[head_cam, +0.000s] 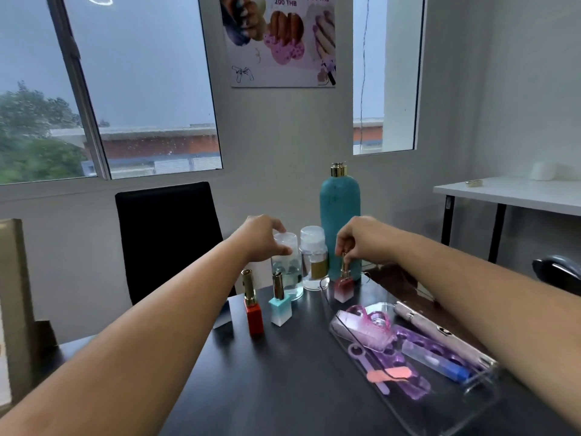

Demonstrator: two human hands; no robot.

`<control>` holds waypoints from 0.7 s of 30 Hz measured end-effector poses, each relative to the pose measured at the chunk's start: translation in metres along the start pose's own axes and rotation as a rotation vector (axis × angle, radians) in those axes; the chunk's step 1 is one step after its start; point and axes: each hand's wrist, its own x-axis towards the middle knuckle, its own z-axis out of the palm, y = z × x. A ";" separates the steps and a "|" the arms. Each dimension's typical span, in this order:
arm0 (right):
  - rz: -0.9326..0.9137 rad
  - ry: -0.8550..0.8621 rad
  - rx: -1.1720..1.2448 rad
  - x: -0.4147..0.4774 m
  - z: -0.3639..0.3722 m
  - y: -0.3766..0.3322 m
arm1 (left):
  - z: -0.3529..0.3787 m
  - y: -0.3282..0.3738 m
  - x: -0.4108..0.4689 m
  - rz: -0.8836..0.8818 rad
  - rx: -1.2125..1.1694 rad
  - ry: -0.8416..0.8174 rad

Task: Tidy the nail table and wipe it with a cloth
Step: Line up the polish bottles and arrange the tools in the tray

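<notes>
- Two polish bottles, a red polish bottle (253, 305) and a teal polish bottle (279, 302), are standing near the nail table's (283, 372) far edge.
- Left hand (262, 237) is gripping the clear bottle (286, 265) by its cap.
- Right hand (358, 239) is pinching the pink polish bottle's (344, 283) cap.
- Clear tray (440, 401) is lying toward the right edge, holding pink tools.

Open dark surface (283, 382) across lower centre of frame. Blocked at centre by nail polish bottles (279, 305), at lower right by clear tray (484, 401), behind by teal bottle (340, 215).
</notes>
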 end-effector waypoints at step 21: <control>0.000 0.181 -0.233 0.001 -0.006 0.003 | -0.044 -0.025 -0.057 0.096 0.013 -0.055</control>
